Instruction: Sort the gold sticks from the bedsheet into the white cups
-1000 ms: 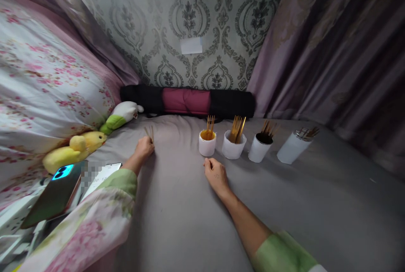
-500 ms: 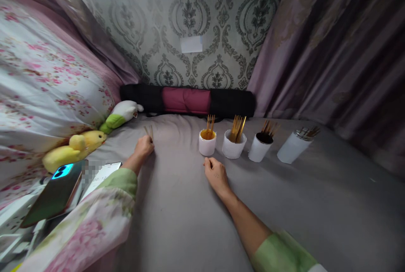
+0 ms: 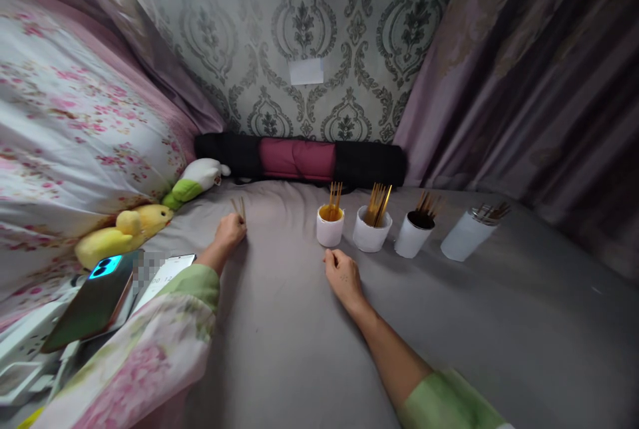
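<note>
My left hand (image 3: 230,230) rests on the grey bed sheet (image 3: 299,342), closed round a few thin wooden sticks (image 3: 239,207) that poke up from the fist. My right hand (image 3: 342,276) lies on the sheet just in front of the leftmost cup, fingers curled in, nothing visible in them. Four white cups stand in a row: a yellow-lined cup (image 3: 330,225), a second cup (image 3: 371,230), a dark-lined cup (image 3: 413,233) and a tilted cup (image 3: 465,233) at the right. Each holds several sticks.
A black and maroon bolster (image 3: 299,159) lies along the wall behind the cups. Two soft toys, yellow (image 3: 122,232) and green-white (image 3: 194,180), sit at the left by a floral quilt (image 3: 64,143). Two phones (image 3: 104,292) lie at the left edge. Curtains hang at right.
Both hands stay where they were. The view has shifted slightly, so everything sits a little to the right and lower.
</note>
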`<state>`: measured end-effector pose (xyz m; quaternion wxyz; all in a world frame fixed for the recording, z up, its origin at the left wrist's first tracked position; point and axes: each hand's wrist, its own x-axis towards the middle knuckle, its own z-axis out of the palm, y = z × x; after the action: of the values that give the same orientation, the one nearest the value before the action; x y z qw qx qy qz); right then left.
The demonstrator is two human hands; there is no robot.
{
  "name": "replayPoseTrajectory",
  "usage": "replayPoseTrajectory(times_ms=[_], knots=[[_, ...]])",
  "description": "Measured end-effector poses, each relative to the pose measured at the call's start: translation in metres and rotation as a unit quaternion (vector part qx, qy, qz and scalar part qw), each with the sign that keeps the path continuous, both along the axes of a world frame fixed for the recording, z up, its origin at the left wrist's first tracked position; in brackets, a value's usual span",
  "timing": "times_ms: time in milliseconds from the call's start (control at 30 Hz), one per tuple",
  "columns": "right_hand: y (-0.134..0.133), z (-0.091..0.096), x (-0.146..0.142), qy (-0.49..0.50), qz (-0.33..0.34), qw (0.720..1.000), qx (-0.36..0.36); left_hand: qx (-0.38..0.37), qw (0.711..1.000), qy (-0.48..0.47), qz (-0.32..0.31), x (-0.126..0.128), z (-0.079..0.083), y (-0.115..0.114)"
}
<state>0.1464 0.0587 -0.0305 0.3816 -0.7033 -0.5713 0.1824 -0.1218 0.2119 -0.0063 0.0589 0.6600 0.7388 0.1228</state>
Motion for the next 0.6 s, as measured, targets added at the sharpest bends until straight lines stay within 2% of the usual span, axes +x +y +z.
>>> replayPoseTrajectory(times_ms=[600], knots=[[-0.0012, 0.0022, 0.0003, 0.003, 0.003, 1.000, 0.003, -0.002, 1.000, -0.014, 0.007, -0.0006, 0.0032, -0.0024]])
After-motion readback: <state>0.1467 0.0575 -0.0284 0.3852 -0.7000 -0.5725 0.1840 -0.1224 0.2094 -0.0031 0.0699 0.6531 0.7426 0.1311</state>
